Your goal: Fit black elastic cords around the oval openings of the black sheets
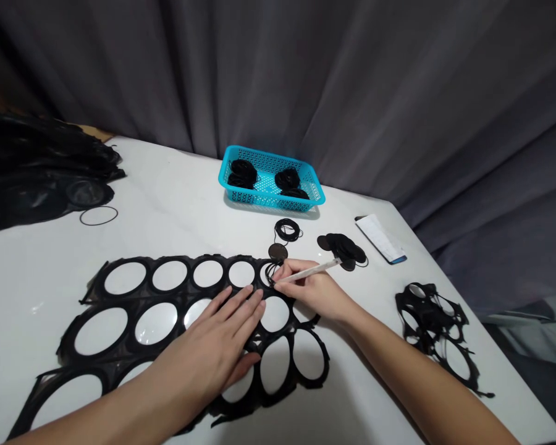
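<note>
A black rubber sheet with rows of large round holes [139, 295] lies flat in front of me. My left hand [222, 324] rests on it, palm down with the fingers stretched out. At the sheet's far right corner, my right hand [312, 287] is closed around a slim pale stick-like tool [312, 270], whose kind I cannot make out. Thin black rings [269, 272] show by its fingertips, over an end hole. Just beyond them lie a dark round disc [278, 251] and a small bundle of thin black rings [287, 230].
A blue basket [271, 201] holds bundles of black rings. Dark discs [343, 247] are piled to its right, near a white-and-blue flat item [380, 238]. Torn black sheet scrap [433, 327] lies at right. Black sheets [37, 173] and a loose ring [99, 207] are at left.
</note>
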Motion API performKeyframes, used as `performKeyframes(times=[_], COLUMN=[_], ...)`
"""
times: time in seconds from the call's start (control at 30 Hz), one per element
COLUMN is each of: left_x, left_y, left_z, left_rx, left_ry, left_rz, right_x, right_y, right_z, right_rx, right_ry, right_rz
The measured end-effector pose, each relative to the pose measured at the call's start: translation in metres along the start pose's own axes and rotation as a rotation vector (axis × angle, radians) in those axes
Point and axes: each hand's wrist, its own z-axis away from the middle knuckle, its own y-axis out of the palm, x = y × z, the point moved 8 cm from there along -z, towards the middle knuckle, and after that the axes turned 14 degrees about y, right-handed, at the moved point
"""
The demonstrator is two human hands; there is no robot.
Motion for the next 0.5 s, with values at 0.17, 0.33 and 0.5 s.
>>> performKeyframes(times=[0.17, 0.33, 0.5], left_x=[0.0, 0.0, 0.001], left_y=[-0.001, -0.001, -0.001], left_z=[-0.001, -0.001, -0.001], left_rx=[0.002, 0.003, -0.008], left_ry=[0.006, 0.006, -0.007], left_rz=[0.0, 0.016, 0.037], right_x=[0.0, 0.003, 0.014], right_y=[0.003, 0.002, 0.013], right_z=[-0.001, -0.002, 0.016], right_rx=[0.015, 0.001, -0.099], right_ry=[-0.005, -0.022, -0.212], right_rz=[0.032, 0.075, 0.293])
